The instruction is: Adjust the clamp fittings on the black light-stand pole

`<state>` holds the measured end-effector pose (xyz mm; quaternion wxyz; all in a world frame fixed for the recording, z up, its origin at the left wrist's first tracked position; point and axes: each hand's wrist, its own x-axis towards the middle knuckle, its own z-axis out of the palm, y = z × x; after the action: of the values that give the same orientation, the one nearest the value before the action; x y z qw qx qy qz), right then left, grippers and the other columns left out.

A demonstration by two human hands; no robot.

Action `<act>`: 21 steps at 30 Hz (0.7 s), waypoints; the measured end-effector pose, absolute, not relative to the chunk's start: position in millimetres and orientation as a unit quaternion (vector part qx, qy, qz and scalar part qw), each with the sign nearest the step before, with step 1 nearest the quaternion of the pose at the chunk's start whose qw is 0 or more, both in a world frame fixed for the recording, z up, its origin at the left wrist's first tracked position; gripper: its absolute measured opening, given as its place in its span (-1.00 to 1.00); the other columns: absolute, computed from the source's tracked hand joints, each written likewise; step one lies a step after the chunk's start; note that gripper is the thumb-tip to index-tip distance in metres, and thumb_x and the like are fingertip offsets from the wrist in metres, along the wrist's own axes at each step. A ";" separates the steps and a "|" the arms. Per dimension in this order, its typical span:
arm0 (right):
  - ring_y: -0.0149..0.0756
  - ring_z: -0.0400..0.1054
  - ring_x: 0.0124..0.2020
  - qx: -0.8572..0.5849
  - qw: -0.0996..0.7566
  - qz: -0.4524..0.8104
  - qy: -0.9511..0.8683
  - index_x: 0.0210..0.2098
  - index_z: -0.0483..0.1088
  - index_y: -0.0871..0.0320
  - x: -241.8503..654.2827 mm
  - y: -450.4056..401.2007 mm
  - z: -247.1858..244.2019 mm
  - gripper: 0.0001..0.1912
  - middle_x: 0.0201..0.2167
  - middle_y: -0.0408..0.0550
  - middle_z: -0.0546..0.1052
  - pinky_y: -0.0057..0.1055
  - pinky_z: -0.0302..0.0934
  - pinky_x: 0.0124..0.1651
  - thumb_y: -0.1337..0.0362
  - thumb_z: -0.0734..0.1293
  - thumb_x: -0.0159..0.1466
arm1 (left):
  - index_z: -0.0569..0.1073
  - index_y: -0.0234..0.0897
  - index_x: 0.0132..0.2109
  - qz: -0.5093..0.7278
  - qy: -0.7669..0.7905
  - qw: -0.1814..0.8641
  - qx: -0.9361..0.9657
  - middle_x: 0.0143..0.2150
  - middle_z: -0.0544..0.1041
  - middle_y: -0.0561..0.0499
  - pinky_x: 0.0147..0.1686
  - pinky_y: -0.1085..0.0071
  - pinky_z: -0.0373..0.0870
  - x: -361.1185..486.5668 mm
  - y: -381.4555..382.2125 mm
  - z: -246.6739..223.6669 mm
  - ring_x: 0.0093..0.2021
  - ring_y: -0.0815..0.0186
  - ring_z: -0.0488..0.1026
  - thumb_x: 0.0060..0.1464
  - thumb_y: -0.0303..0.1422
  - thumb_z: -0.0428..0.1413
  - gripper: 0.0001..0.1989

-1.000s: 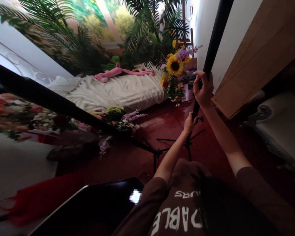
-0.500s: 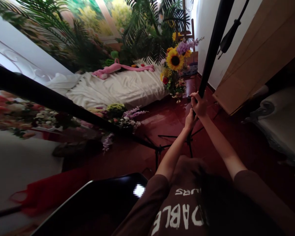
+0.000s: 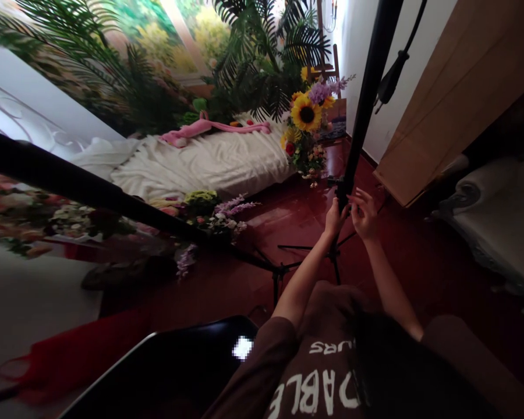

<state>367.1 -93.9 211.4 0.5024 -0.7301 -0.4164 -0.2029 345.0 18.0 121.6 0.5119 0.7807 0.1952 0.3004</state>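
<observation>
black stand pole point(image 3: 365, 105) rises from its tripod legs point(image 3: 308, 247) on the red wooden floor point(image 3: 419, 262) and tilts up past the top of the view. the left hand point(image 3: 336, 217) is closed around the pole low down, while the right hand point(image 3: 364, 214) is open with loosely curled fingers, just beside the pole and not touching it. a black cable point(image 3: 389, 78) hangs near the pole's upper part. a second black pole point(image 3: 82, 180) slants across the view in front of a white-sheeted bed point(image 3: 201, 169), which has a pink plush toy point(image 3: 213, 128) on it. a sunflower bouquet point(image 3: 305, 116) and palm fronds point(image 3: 262, 58) stand beyond the first pole, a wooden board point(image 3: 428, 105) leans at right, and a dark tablet point(image 3: 166, 366) and red cloth point(image 3: 70, 355) lie in the lower foreground.
</observation>
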 end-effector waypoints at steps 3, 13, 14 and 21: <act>-0.17 0.40 0.11 -0.744 0.524 -0.180 -0.373 0.03 0.46 0.07 363.1 -119.7 180.6 -0.69 0.05 0.07 0.50 -0.08 0.32 0.20 0.16 0.20 0.40 | 0.34 -0.26 0.06 0.315 0.210 0.499 0.780 -0.22 0.59 -0.12 -0.25 0.41 0.40 346.1 16.3 119.7 -0.26 0.24 0.57 0.20 -0.18 0.12 -0.64; -0.20 0.27 0.27 -0.778 0.515 -0.038 -0.356 0.24 0.28 0.11 375.1 -123.9 156.6 -0.54 0.25 0.14 0.39 -0.14 0.29 0.22 0.09 0.15 0.42 | 0.33 -0.29 0.04 0.318 0.213 0.497 0.779 -0.22 0.56 -0.12 -0.28 0.43 0.35 346.8 15.4 119.0 -0.27 0.28 0.54 0.22 -0.16 0.09 -0.64; -0.19 0.30 0.24 -0.776 0.524 -0.031 -0.350 0.22 0.30 0.12 376.2 -122.3 156.7 -0.53 0.23 0.15 0.40 -0.15 0.30 0.21 0.06 0.17 0.41 | 0.33 -0.29 0.04 0.315 0.212 0.500 0.778 -0.23 0.56 -0.11 -0.28 0.43 0.35 346.4 15.3 119.5 -0.28 0.29 0.54 0.22 -0.16 0.09 -0.65; -0.25 0.46 -0.01 -0.753 0.585 -0.017 -0.301 0.16 0.31 0.13 388.4 -110.6 152.5 -0.55 -0.02 0.11 0.54 -0.29 0.37 0.03 0.02 0.19 0.40 | 0.33 -0.27 0.01 0.310 0.216 0.503 0.777 -0.22 0.56 -0.10 -0.31 0.46 0.32 344.2 14.8 122.6 -0.29 0.32 0.52 0.24 -0.15 0.07 -0.68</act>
<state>388.4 -110.6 152.5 0.5847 -0.7531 -0.3012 -0.0172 344.2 14.8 122.6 0.5030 0.7771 0.2164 0.3102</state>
